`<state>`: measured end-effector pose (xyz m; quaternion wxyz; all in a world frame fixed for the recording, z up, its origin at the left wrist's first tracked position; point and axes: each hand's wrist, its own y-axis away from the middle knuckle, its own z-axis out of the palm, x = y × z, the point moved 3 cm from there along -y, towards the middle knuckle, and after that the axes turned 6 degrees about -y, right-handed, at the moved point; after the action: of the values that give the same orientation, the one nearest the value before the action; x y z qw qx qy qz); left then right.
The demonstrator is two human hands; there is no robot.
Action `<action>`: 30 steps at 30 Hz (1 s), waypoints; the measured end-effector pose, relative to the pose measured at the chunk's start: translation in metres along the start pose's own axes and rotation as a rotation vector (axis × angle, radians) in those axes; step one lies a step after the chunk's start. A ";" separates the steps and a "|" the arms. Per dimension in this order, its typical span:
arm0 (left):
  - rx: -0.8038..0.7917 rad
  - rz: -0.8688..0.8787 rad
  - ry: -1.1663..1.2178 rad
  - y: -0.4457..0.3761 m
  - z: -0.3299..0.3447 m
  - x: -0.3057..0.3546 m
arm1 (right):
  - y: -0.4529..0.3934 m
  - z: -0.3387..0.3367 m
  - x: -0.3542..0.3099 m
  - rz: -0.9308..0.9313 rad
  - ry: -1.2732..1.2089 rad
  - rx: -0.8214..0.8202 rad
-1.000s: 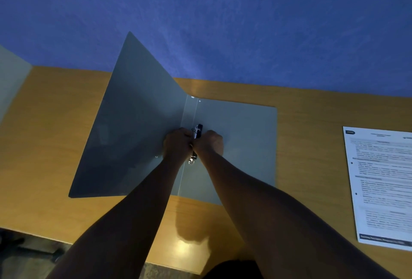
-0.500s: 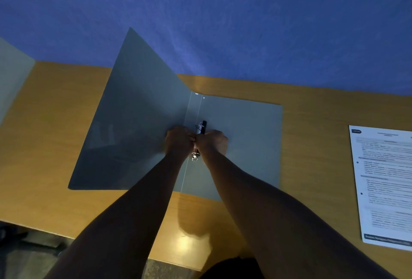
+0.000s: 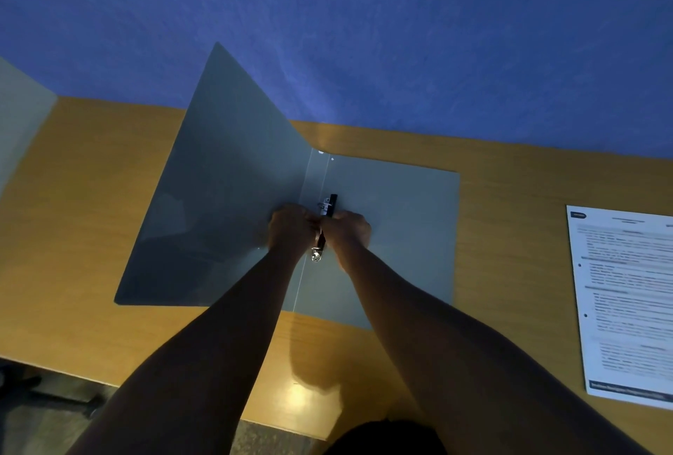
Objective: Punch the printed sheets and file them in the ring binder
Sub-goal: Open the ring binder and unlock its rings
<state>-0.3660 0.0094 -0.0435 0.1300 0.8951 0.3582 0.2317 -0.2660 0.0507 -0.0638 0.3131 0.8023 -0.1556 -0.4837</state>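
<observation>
A grey ring binder [image 3: 400, 221] lies open on the wooden desk, its left cover [image 3: 225, 200] tilted upward and its right cover flat. Along its spine sits the black and metal ring mechanism [image 3: 325, 221]. My left hand [image 3: 291, 229] and my right hand [image 3: 349, 227] meet at the mechanism, both with fingers closed on the rings; the fingertips hide the middle of it. Printed sheets [image 3: 626, 301] with two punched holes along their left edge lie flat at the desk's right.
The wooden desk [image 3: 91, 236] ends against a blue partition wall [image 3: 364, 36]. A grey panel [image 3: 18, 116] stands at the far left. The desk's front edge runs along the bottom left, with dark floor below it.
My hands have stayed on the ring mechanism, drawing slightly closer together. The view has shifted a little, so the binder and sheets sit slightly further right.
</observation>
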 end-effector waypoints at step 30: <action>0.160 0.138 -0.040 -0.004 -0.012 0.020 | -0.018 -0.006 -0.009 -0.266 0.164 -0.146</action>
<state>-0.3618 0.0270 -0.0280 0.0491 0.9296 0.3101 0.1931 -0.2663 0.0708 -0.0677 0.3154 0.8278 0.0134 -0.4637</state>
